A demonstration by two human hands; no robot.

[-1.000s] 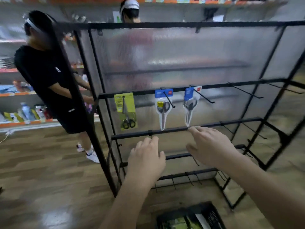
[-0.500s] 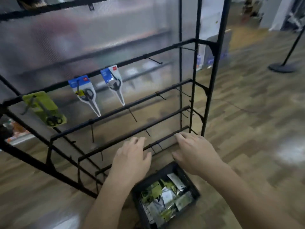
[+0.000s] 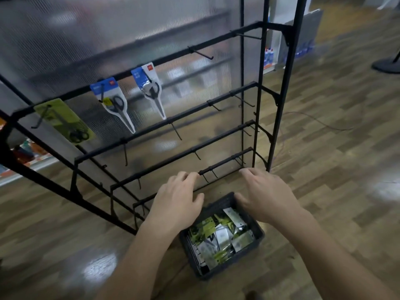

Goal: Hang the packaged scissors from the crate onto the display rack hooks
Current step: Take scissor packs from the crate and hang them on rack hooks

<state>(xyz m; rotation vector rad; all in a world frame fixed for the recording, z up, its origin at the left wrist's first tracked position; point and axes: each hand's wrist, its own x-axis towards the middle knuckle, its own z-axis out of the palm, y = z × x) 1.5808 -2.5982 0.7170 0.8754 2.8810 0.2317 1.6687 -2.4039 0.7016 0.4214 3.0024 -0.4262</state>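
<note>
A: What was seen, largest first?
B: A wood floor [image 3: 324,148] was seen, and a black rack [image 3: 147,131] was stood on it. A dark crate [image 3: 229,268] was set on the floor just before the rack's foot.
A: Where were the scissors found?
B: Most packs [image 3: 220,234] were heaped in the crate. Three were hung from the top bar: a green one [image 3: 65,120] and two blue ones [image 3: 112,98] [image 3: 149,83].
A: And the grips?
B: The left grip [image 3: 179,202] and right grip [image 3: 266,193] were held above the crate's far rim, fingers spread, nothing pinched.
</note>
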